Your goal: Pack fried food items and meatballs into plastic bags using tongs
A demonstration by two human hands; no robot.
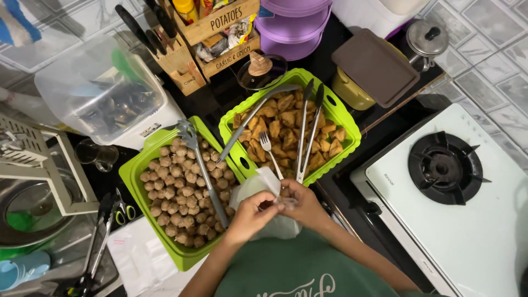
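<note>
My left hand and my right hand meet in front of my chest, both pinching a small clear plastic bag with something pale inside. Just beyond them stand two green baskets. The left green basket is full of brown meatballs with metal tongs lying across them. The right green basket holds fried tofu pieces, a fork, black-tipped tongs and a metal ladle.
A white gas stove is at right. A knife block, a wooden crate, purple tubs, a brown lid and a clear container stand behind. Sink, scissors and plastic bags lie left.
</note>
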